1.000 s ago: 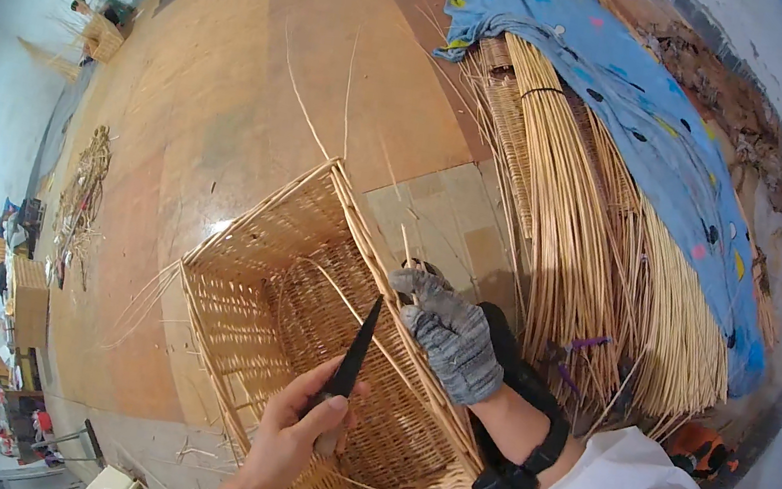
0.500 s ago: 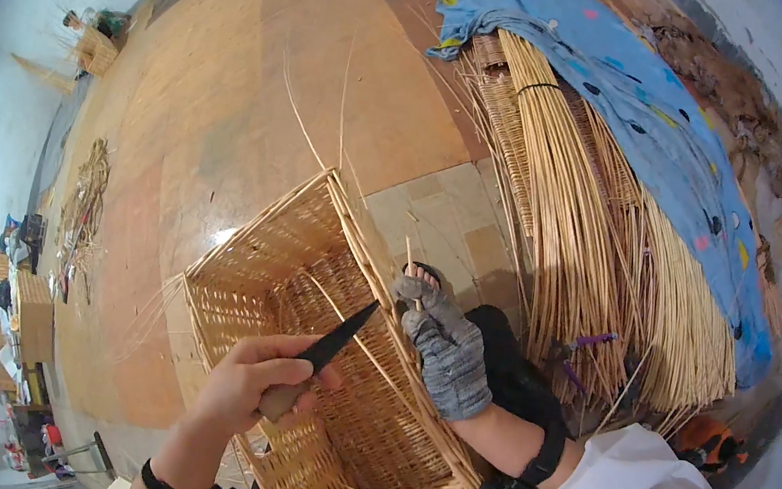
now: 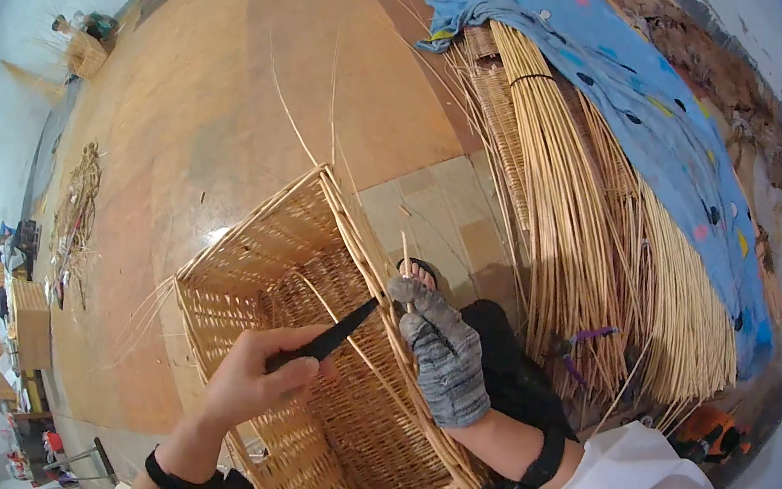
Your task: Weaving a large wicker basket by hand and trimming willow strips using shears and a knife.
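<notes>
My left hand (image 3: 263, 373) is closed round a knife with a dark pointed blade (image 3: 343, 334). The fingers hide its handle. The blade slants up to the right above a wicker basket (image 3: 227, 273), its tip close to the basket's right rim. On that rim's outer side, my right hand (image 3: 447, 364), in a grey knitted glove, pinches a short, thin willow-like rod (image 3: 407, 253) that sticks up past the fingers. The tip of the blade is just left of the gloved fingers; whether they touch cannot be told. Loose rod ends stand out from the basket's far corner.
Bundled rods (image 3: 558, 209) lie to the right, partly under a blue patterned blanket (image 3: 635, 99). Purple-handled cutters (image 3: 588, 345) rest at the bundle's near end. Dry stalks (image 3: 78, 208) and a small cabinet (image 3: 30, 322) are at the left. A foot shows beyond my right hand.
My left hand has turned over the knife, so its handle is now hidden, and the blade has tilted slightly. The right hand keeps its pinch on the rod. The whole view has shifted a little.
</notes>
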{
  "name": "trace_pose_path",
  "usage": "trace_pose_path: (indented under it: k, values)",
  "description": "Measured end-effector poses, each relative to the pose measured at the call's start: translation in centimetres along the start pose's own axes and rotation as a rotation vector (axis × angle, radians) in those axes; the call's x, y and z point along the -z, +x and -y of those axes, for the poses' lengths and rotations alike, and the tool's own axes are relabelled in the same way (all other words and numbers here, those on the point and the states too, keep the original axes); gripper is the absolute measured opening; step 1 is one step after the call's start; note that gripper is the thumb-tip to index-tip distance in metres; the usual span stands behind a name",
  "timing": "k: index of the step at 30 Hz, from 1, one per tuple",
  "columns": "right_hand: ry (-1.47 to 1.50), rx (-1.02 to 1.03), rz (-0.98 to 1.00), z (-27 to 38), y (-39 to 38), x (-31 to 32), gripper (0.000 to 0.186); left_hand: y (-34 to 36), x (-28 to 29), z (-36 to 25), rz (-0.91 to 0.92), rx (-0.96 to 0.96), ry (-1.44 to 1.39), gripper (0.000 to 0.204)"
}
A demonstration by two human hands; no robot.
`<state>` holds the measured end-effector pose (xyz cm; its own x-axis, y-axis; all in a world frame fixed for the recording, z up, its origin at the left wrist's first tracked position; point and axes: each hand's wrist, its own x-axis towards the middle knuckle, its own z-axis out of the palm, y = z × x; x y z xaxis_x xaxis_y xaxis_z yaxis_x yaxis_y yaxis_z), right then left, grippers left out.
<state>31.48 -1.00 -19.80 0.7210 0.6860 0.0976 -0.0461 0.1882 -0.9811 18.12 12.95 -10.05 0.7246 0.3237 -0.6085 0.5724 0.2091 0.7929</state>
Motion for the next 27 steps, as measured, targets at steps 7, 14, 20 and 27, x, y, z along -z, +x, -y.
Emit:
trace_pose_path:
  k: [7, 14, 20, 27]
  values:
    - [-0.046, 0.028, 0.042, 0.5, -0.1, -0.3, 0.022, -0.2, -0.6, 1.1, -0.038, 0.144, -0.486, 0.029]
    - [-0.202, 0.249, 0.248, 0.0, 1.0, -0.3, 0.026, -0.5, -1.1, -4.0, -0.086, -0.099, 0.624, 0.023]
    - [-0.509, 0.109, 0.231, -2.6, 0.9, -1.4, 0.042, -0.3, -2.3, -5.6, -0.11, -0.006, 0.817, 0.019]
    - [-0.616, 0.099, 0.176, -2.7, 0.6, -1.7, 0.059, 0.0, -4.4, -4.2, -0.169, -0.164, 1.138, 0.022]
